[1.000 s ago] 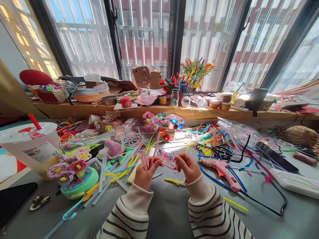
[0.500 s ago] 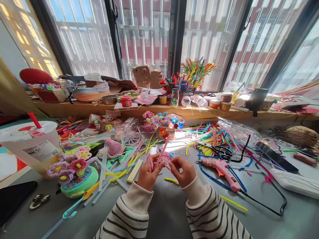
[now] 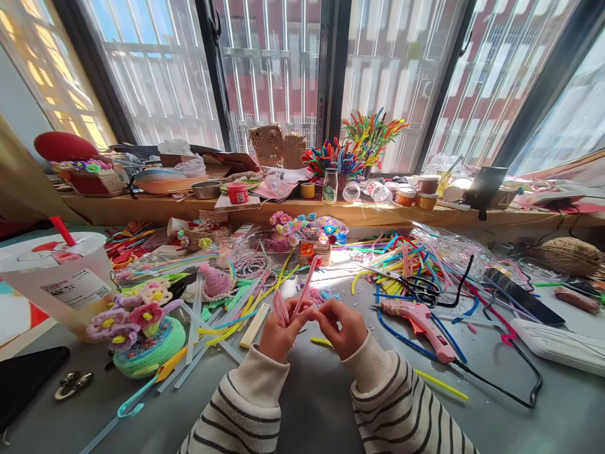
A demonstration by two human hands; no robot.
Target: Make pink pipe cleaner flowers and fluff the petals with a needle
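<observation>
My left hand [image 3: 278, 334] is closed around a pink pipe cleaner [image 3: 308, 282], bent into loops. One straight length sticks up from between its fingers. Thumb and forefinger of my right hand [image 3: 345, 328] pinch together at the left thumb's tip, on what looks like the same pipe cleaner; its end there is mostly hidden by the fingers. Just behind the hands lie small pink and blue fuzzy pieces [image 3: 326, 295]. A yellow pipe cleaner piece [image 3: 322, 341] lies under the right hand.
Right of my hands lie a pink glue gun [image 3: 420, 321] with its black cord, scissors [image 3: 416, 287] and a heap of coloured pipe cleaners [image 3: 401, 258]. On the left are a fuzzy flower pot [image 3: 154, 353], clear glue sticks [image 3: 193, 321] and a drink cup [image 3: 61, 277].
My right hand has moved slightly left, and its fingertips now meet the left thumb. The left hand keeps hold of the pink pipe cleaner, nearly in place.
</observation>
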